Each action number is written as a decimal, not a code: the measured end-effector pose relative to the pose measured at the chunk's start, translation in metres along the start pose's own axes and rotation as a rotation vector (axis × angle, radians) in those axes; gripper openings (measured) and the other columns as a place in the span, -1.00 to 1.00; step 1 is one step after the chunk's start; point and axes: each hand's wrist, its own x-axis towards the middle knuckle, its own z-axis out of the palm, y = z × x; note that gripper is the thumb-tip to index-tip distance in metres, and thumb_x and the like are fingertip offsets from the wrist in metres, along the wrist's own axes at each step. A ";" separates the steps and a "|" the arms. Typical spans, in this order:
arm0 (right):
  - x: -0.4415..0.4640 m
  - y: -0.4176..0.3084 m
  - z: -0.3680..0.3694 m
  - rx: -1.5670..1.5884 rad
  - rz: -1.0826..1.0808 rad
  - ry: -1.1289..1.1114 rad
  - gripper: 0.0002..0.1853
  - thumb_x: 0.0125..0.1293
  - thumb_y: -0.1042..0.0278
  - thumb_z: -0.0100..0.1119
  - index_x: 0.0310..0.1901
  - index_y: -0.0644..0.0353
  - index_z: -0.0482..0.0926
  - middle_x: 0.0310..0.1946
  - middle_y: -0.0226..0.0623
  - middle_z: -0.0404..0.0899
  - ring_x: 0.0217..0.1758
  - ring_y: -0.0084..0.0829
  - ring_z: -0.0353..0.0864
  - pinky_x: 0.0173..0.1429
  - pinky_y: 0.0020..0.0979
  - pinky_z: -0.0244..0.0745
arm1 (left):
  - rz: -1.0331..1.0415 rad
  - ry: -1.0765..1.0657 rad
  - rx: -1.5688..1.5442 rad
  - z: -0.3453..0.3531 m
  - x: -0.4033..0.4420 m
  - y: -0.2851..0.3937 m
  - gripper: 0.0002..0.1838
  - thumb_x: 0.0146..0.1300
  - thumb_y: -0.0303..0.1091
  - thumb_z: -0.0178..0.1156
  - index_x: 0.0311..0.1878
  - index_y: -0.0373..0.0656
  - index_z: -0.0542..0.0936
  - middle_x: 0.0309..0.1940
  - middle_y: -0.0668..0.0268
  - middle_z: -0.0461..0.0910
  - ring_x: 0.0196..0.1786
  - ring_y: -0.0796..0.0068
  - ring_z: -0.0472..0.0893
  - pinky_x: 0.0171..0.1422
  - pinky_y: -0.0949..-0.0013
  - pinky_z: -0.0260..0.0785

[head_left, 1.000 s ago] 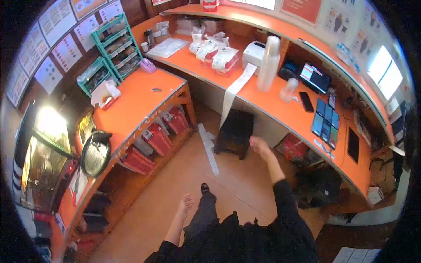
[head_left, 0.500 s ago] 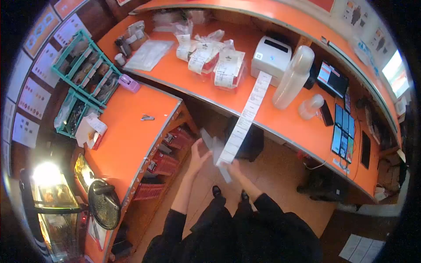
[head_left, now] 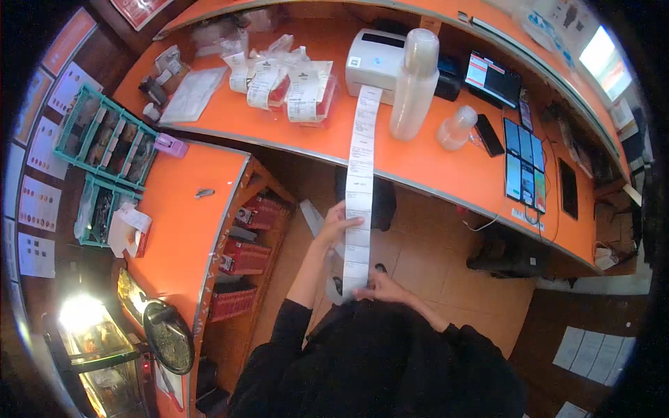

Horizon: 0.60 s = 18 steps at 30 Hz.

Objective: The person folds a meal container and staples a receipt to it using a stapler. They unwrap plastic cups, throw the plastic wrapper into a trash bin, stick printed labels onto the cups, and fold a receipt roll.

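Note:
A long strip of printed labels (head_left: pixel 359 157) hangs from the slot of the white label printer (head_left: pixel 375 64) over the counter's front edge. My left hand (head_left: pixel 333 228) grips the strip about midway down, its thumb across the printed face and its other fingers partly hidden. Lower down, my right hand (head_left: pixel 385 288) pinches the strip's right edge close to its bottom end. A pale loose length of strip or backing paper (head_left: pixel 311 216) trails behind my left hand, and part of it is hidden.
Bagged food packs with receipts (head_left: pixel 306 90) stand left of the printer. Stacked plastic cups (head_left: pixel 414 90) and several phones (head_left: pixel 524 164) are to its right. A side counter (head_left: pixel 188 223) holds a stapler-like purple device (head_left: pixel 171 145), with red packets (head_left: pixel 247 258) shelved below.
My left hand has come onto the label strip from beside it. My right hand is lower, and the strip reaches closer to my body. The view has shifted right.

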 end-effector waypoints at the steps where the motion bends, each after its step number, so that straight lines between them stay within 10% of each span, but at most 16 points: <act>1: 0.008 0.007 -0.009 -0.166 -0.206 0.278 -0.25 0.30 0.20 0.25 0.39 0.24 0.07 0.05 -0.10 0.51 0.10 -0.37 0.51 0.17 -0.27 0.43 | 0.003 -0.001 -0.001 0.002 0.002 0.002 -0.49 0.04 -0.62 0.34 0.12 -0.26 0.50 -0.06 0.24 0.63 -0.04 0.47 0.61 0.05 0.37 0.48; 6: 0.043 -0.085 -0.055 -0.044 -0.588 0.706 -0.44 0.32 0.36 0.20 0.34 0.08 0.29 0.01 -0.23 0.47 -0.06 -0.52 0.51 -0.06 -0.44 0.49 | 0.046 -0.105 -0.055 0.021 0.000 0.023 -0.48 0.01 -0.62 0.34 0.11 -0.26 0.50 -0.04 0.23 0.62 -0.01 0.44 0.61 0.11 0.34 0.47; 18: 0.072 -0.131 -0.073 -0.196 -0.686 1.093 -0.77 0.14 0.49 0.33 -0.13 0.18 0.70 -0.44 -0.39 0.51 -0.39 -0.60 0.49 -0.28 -0.56 0.42 | 0.190 -0.052 -0.051 0.063 0.008 0.038 -0.42 0.03 -0.61 0.31 0.18 -0.25 0.42 0.03 0.27 0.57 0.07 0.46 0.56 0.19 0.32 0.41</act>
